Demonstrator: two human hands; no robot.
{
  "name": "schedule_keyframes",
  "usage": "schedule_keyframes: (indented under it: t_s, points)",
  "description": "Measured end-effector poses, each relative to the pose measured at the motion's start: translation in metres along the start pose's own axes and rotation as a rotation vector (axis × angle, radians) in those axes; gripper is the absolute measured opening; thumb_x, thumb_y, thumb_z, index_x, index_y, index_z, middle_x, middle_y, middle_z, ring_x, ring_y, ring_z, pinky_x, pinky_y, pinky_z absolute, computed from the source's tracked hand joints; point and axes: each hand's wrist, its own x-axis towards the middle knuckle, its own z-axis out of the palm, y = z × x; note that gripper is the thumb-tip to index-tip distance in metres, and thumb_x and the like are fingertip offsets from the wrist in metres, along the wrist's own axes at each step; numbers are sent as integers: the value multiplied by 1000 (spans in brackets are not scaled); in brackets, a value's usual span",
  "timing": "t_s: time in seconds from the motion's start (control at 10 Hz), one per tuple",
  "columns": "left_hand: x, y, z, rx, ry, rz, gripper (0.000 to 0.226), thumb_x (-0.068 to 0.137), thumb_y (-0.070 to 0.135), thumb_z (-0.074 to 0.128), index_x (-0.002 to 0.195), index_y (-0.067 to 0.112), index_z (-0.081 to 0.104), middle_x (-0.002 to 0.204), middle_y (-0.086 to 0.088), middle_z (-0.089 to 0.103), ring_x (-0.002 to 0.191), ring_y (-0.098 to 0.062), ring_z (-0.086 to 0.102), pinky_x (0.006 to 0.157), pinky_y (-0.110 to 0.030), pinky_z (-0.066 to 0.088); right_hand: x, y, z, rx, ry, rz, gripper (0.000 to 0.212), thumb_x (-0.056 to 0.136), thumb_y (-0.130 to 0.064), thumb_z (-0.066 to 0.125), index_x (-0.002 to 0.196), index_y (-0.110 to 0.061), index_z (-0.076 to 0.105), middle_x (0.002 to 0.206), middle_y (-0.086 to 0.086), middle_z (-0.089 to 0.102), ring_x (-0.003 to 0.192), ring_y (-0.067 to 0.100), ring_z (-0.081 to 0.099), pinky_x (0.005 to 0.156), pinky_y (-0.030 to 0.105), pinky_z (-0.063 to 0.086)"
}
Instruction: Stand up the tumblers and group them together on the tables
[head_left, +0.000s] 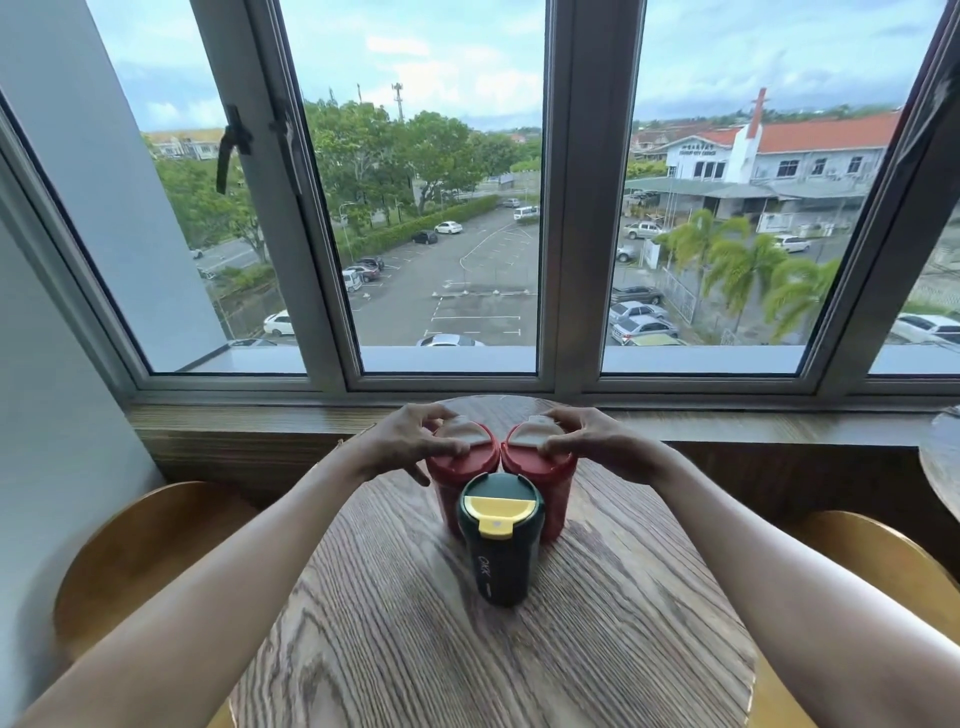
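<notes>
A: Desk (597, 649), round, wood grain, under a big window (447, 208). What stands on it?

B: Three tumblers, all upright, bunched near the far edge. Two red ones side by side, touching; a dark green tumbler (500, 545) with a yellow flap just in front of them, between the two.

A: Hands?

B: Left hand (410, 441) on top of the left red tumbler (457, 467), fingers (447, 448) curled down over the pale lid, thumb and fingertips pinching its rim. Right hand (587, 439) the same on the right red tumbler (540, 462), fingers closed around that lid.

A: Anything else?

B: Yellow chair backs (145, 545) on both sides of the desk. A second desk's edge (940, 457) far right.
</notes>
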Motion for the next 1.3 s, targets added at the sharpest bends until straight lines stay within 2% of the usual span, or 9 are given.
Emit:
schedule_keyframes:
  t_s: [0.1, 0.3, 0.6, 0.7, 0.8, 0.9, 1.0, 1.1, 1.3]
  points:
    - [-1, 1, 1, 3, 22, -3, 50, 82, 24, 79, 128, 19, 59, 109, -6, 59, 88, -21, 66, 56, -37, 62, -2, -1, 2, 1, 17, -6, 46, 68, -31, 76, 110, -13, 71, 107, 12, 72, 93, 14, 62, 85, 33, 43]
    - [-1, 0, -4, 37, -5, 19, 50, 82, 23, 79, 127, 11, 62, 120, -23, 60, 84, -25, 67, 53, -30, 59, -4, -5, -2, -21, 41, -29, 37, 76, -10, 74, 112, -4, 70, 113, 22, 71, 93, 18, 65, 88, 35, 48]
    - [1, 4, -3, 24, -54, 5, 45, 84, 25, 77, 126, 18, 61, 125, -13, 57, 99, -24, 64, 65, -38, 63, -4, -8, -4, -53, 20, -19, 34, 80, -9, 74, 114, -7, 69, 102, 13, 70, 89, 15, 62, 83, 29, 45]
    - [0, 3, -3, 53, -57, -15, 48, 85, 30, 75, 129, 23, 58, 124, -5, 60, 105, -21, 63, 75, -41, 63, -6, -10, -2, -73, 29, 1, 34, 81, -11, 74, 115, -7, 69, 98, 10, 69, 85, 12, 60, 79, 25, 44]
    - [0, 3, -3, 71, -55, -24, 44, 87, 33, 73, 127, 29, 56, 126, -4, 60, 108, -21, 62, 80, -40, 61, -7, -8, -1, -71, 38, -8, 43, 73, -25, 77, 113, -13, 69, 111, 16, 71, 95, 19, 65, 89, 35, 48]
    - [-1, 5, -1, 106, -53, -34, 45, 87, 37, 72, 128, 33, 54, 129, -5, 58, 112, -23, 60, 84, -41, 59, -7, -4, 2, -117, 71, -13, 50, 67, -39, 79, 113, -21, 69, 112, 8, 72, 108, 27, 65, 98, 43, 48]
    - [-2, 1, 2, 172, 6, -1, 50, 86, 47, 69, 132, 36, 53, 128, -2, 59, 110, -21, 60, 78, -37, 58, -11, 0, 6, -48, 96, -15, 57, 74, -38, 78, 126, -19, 63, 122, 4, 68, 115, 20, 62, 103, 36, 48]
    - [-7, -3, 5, 279, 127, 42, 57, 89, 58, 57, 137, 29, 52, 126, -1, 62, 110, -21, 61, 92, -40, 52, -20, -1, 9, -19, 192, -42, 46, 89, -36, 68, 129, -15, 60, 119, 2, 66, 112, 16, 61, 87, 20, 48]
    - [-24, -5, 8, 349, 443, 105, 38, 96, 33, 60, 128, 13, 62, 116, -7, 70, 96, -18, 62, 84, -31, 48, -28, 3, 9, -158, 600, -129, 19, 93, -27, 64, 102, -13, 74, 90, 0, 72, 84, 14, 64, 72, 23, 46]
